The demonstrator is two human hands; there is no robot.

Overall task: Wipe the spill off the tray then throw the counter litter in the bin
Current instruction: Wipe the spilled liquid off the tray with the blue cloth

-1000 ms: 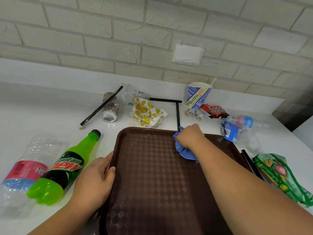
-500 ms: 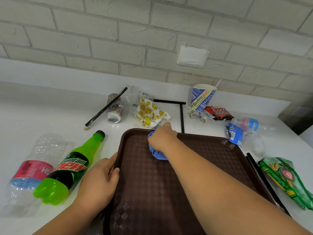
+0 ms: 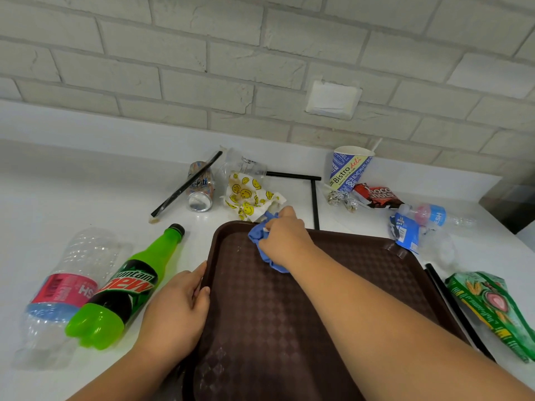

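A dark brown tray [image 3: 362, 264] lies on the white counter in front of me. My right hand [image 3: 285, 237] presses a crumpled blue cloth [image 3: 262, 241] onto the tray's far left corner. My left hand [image 3: 179, 311] grips the tray's left rim. Litter lies around the tray: a green soda bottle [image 3: 124, 290], a clear water bottle [image 3: 62, 287], a crushed can [image 3: 199, 186], a smiley-print wrapper [image 3: 250, 198], a paper cup [image 3: 348, 169], a red chocolate wrapper [image 3: 377, 195], a blue pouch [image 3: 405, 233] and a green snack bag [image 3: 492, 308].
Black straws lie on the counter: one leaning on the can [image 3: 185, 185], two [image 3: 314, 204] behind the tray, one [image 3: 451, 305] along the tray's right rim. A small clear bottle [image 3: 434, 217] lies at right. A brick wall backs the counter. No bin shows.
My right hand has slid the blue cloth leftward along the tray's far edge, from right of centre to the far left corner. My left hand has stayed on the left rim.
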